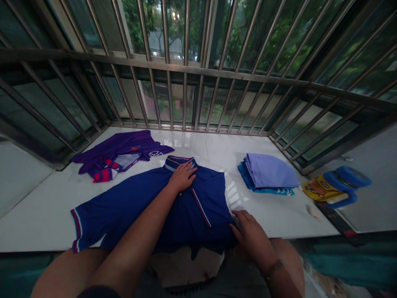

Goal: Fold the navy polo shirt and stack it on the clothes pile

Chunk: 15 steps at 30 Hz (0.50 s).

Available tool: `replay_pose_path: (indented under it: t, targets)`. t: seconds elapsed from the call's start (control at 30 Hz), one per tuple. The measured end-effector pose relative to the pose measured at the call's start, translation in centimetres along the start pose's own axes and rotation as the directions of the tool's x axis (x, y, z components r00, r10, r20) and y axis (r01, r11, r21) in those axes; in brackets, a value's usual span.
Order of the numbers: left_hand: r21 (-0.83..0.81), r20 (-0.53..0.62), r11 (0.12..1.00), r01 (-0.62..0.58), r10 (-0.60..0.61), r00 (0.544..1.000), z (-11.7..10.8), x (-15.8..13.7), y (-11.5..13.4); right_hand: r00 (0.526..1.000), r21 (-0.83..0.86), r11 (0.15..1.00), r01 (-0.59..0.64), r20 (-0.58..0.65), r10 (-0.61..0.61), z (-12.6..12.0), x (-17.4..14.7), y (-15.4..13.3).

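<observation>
The left hand (182, 176) lies flat, fingers spread and released, pressing on the blue polo shirt (149, 207) just below its striped collar (179, 162). The left forearm reaches up from the 7 o'clock corner of the view. The right hand (249, 234) sits at the shirt's right edge near the hem, fingers curled onto the fabric; whether it pinches the cloth or only rests on it cannot be told.

The polo shirt is spread face up in the middle of the white ledge (273, 215), its hem hanging over the near edge and its left sleeve stretched toward 8 o'clock. At 10 o'clock of the left hand lies a crumpled purple jersey (120, 149), apart from the polo. At 3 o'clock a folded stack of lilac and blue garments (268, 171) sits on bare ledge, well apart from the shirt. Further toward 3 o'clock, past the ledge's corner, are yellow and blue toys (336, 186). Metal window bars (186, 70) fence the ledge on its far and side edges.
</observation>
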<state>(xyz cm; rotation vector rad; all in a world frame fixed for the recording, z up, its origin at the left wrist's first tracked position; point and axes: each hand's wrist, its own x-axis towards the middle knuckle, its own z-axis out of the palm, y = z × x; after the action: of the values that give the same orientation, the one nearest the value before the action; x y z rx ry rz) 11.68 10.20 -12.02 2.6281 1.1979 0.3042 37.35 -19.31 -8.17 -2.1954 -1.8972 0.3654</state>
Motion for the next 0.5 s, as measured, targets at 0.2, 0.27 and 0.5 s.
replay_pose_path:
  t: [0.2,0.27,0.5]
  targets:
    - [-0.007,-0.021,1.0,-0.015,0.015,1.0,0.0,-0.1,0.1,0.999,0.063,0.997,-0.04,-0.033,0.043,1.1,-0.3,0.7]
    - [-0.02,-0.051,1.0,-0.025,0.024,0.998,0.1,-0.2,0.1,0.997,0.059,0.998,-0.018,-0.069,0.022,1.4,-0.2,0.3]
    - [-0.046,-0.139,0.996,-0.073,0.066,0.988,0.4,-0.6,-0.1,0.993,-0.022,0.999,-0.038,-0.115,0.035,2.2,-0.7,0.5]
